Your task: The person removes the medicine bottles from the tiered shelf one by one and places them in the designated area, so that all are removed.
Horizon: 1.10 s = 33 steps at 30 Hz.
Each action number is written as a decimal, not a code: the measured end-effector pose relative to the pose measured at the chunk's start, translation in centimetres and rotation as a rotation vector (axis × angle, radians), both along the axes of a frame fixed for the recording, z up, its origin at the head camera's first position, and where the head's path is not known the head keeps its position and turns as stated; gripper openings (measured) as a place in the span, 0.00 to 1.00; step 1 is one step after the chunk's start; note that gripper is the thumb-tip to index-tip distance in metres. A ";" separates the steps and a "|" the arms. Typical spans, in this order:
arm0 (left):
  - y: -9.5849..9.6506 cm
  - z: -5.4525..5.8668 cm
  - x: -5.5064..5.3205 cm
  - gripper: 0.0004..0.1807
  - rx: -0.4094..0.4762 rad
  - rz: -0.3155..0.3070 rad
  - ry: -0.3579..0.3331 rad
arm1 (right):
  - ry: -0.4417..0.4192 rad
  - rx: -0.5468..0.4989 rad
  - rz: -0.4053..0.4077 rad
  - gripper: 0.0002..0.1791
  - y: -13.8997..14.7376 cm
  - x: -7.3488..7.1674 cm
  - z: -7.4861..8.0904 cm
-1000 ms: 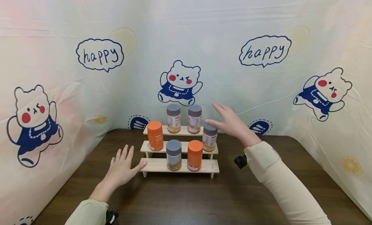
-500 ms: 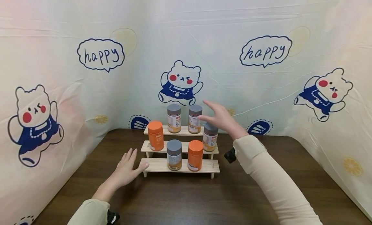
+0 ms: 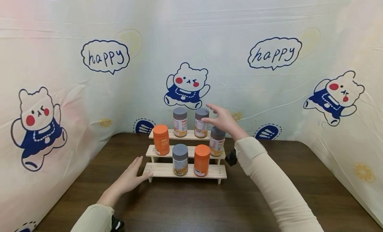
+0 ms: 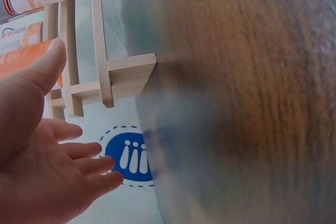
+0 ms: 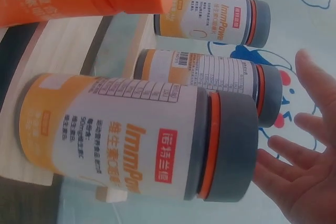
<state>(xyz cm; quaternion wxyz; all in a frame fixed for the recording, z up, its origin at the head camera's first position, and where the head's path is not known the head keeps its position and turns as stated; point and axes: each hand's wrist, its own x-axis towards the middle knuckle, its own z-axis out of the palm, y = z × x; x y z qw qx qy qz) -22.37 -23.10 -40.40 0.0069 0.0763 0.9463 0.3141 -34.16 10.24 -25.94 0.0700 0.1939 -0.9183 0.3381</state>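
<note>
A three-step wooden rack (image 3: 163, 171) holds several upright supplement bottles. On the top step stand two grey-capped bottles, a left one (image 3: 180, 124) and a right one (image 3: 200, 126). The middle step bears an orange bottle (image 3: 161, 142) and a grey-capped bottle (image 3: 216, 145); the bottom step, a grey-capped bottle (image 3: 180, 162) and an orange bottle (image 3: 201, 162). My right hand (image 3: 223, 120) hovers by the top right bottle's cap, fingers spread, holding nothing. In the right wrist view its fingers (image 5: 286, 156) are apart from each other. My left hand (image 3: 129, 179) is beside the rack's lower left end, thumb near the bottom step.
The rack stands on a dark brown wooden table (image 3: 191, 205). Behind and at both sides hangs a pale printed cloth (image 3: 191, 32) with cartoon bears. Black wrist straps show at the left wrist (image 3: 116, 223) and the right wrist (image 3: 231, 157).
My right hand has moved left, from above the middle-step grey-capped bottle to beside the top right bottle. My left hand has shifted slightly toward the rack. The bottles keep their places.
</note>
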 end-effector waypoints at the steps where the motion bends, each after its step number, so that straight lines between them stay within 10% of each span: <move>1: -0.1 -0.1 -0.1 0.51 0.002 -0.004 0.002 | -0.004 -0.009 0.002 0.39 0.0 -0.1 0.0; 33: 0.3 -1.2 -1.0 0.38 -0.006 0.015 -0.037 | -0.159 -0.163 -0.062 0.32 -1.1 -1.5 -0.5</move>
